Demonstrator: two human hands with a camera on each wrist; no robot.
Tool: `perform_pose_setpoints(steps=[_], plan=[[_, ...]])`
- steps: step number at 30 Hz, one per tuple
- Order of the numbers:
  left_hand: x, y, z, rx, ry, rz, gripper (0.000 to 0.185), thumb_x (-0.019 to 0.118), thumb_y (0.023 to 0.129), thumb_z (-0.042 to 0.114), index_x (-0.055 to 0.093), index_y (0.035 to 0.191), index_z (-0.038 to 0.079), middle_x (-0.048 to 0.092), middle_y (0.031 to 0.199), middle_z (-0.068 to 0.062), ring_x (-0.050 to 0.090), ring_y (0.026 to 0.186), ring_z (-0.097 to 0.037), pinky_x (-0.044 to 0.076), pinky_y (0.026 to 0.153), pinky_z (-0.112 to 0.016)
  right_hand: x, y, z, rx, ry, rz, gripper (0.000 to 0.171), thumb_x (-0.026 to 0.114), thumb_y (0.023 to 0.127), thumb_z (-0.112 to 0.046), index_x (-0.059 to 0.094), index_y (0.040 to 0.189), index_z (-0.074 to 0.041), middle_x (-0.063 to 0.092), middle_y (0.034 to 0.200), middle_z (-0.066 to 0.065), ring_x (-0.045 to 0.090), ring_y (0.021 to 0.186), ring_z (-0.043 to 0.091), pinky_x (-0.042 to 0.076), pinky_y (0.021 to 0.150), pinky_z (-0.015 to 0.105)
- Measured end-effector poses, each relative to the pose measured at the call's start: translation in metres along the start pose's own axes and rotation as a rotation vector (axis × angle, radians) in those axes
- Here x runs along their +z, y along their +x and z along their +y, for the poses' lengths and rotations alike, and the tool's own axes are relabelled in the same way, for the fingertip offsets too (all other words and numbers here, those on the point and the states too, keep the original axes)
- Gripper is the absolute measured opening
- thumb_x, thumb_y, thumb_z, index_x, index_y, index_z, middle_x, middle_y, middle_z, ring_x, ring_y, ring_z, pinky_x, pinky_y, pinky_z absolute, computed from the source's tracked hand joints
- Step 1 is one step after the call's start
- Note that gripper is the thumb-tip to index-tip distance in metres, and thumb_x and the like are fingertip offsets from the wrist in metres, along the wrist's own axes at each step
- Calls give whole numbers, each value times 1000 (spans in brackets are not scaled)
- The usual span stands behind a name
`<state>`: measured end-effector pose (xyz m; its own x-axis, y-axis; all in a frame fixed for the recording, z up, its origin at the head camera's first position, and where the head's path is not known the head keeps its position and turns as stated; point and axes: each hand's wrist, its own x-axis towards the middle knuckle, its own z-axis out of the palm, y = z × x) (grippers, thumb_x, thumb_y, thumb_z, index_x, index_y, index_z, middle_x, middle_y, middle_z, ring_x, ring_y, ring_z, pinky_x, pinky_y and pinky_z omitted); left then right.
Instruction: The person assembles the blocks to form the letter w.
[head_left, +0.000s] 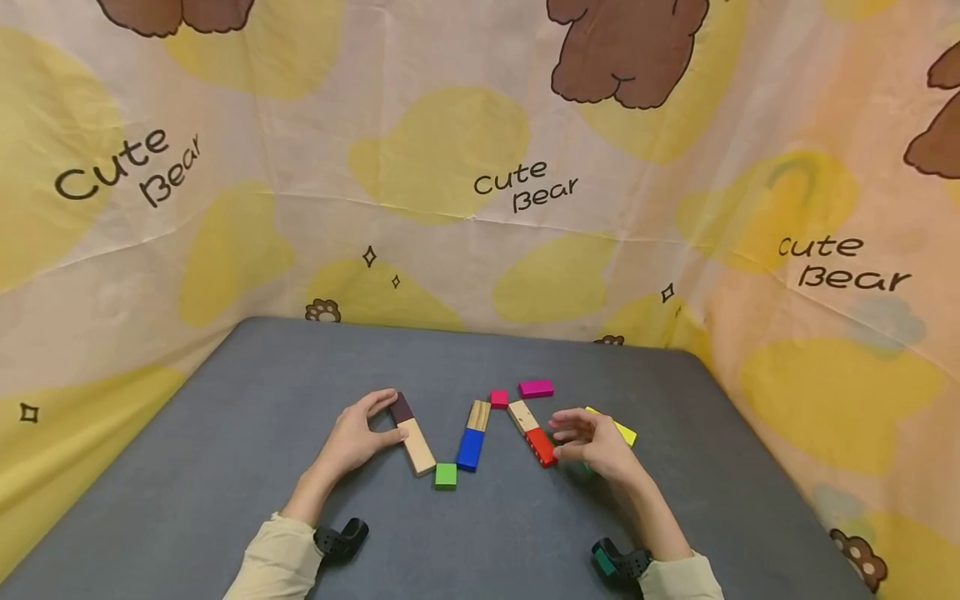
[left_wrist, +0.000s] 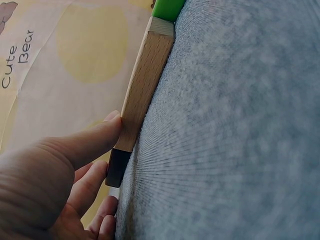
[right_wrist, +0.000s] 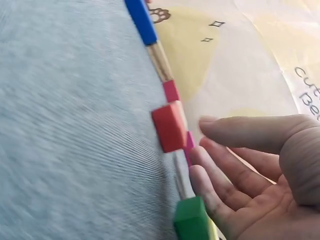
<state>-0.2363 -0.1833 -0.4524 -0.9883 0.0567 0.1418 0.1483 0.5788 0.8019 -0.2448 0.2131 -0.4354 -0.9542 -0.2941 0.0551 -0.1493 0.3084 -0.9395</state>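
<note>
A dark brown block (head_left: 402, 407) and a pale wooden block (head_left: 418, 450) lie end to end on the grey table. My left hand (head_left: 358, 435) touches them from the left, its thumb at the wooden block (left_wrist: 142, 82) and a fingertip by the dark block (left_wrist: 117, 167). My right hand (head_left: 596, 442) hovers just right of a red block (head_left: 542, 448), thumb and fingers spread apart. In the right wrist view, nothing lies between those fingers. A pale block (head_left: 523, 416) continues the red one's line. Under the right hand, a dark green block (right_wrist: 191, 220) is mostly hidden in the head view.
A light green block (head_left: 446, 477), a blue block (head_left: 470, 451), a striped wooden block (head_left: 479, 415) and a pink cube (head_left: 498, 399) continue the zigzag row. A magenta block (head_left: 536, 388) lies behind, a yellow block (head_left: 626, 432) at right. Printed cloth (head_left: 427, 167) hangs around the table (head_left: 480, 550).
</note>
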Motion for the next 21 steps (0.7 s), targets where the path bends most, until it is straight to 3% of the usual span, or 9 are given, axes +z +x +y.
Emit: perform_pose_setpoints(steps=[5,9,15,21], plan=[[-1,1,-3,12,10,-4,74,80,84,26,45,147,7,55,140,-8,25,141,-41,13,110,-62,-14,9,-6,-68,-42,44,40,76,84,0,63,122,4,63,119,26,63,104,35,56,80,31],[-1,3,-3,-5,7,-9,74,80,84,26,46,147,9,55,140,-7,24,140,-42,18,108,-63,-36,30,-13,-69,-63,58,37,77,85,-4,66,119,2,63,119,26,63,102,32,56,81,32],[-1,4,-2,-1,14,-8,74,80,84,27,46,147,8,54,140,-8,24,141,-42,17,108,-63,-62,66,-13,-23,-6,15,40,77,86,-7,63,121,5,61,123,28,64,103,28,54,87,33],[-1,4,-3,-27,14,-13,74,81,84,28,46,147,12,54,141,-6,26,139,-41,21,107,-63,-63,91,-8,47,-8,-42,42,76,86,-6,63,125,3,57,129,28,62,107,26,51,92,34]])
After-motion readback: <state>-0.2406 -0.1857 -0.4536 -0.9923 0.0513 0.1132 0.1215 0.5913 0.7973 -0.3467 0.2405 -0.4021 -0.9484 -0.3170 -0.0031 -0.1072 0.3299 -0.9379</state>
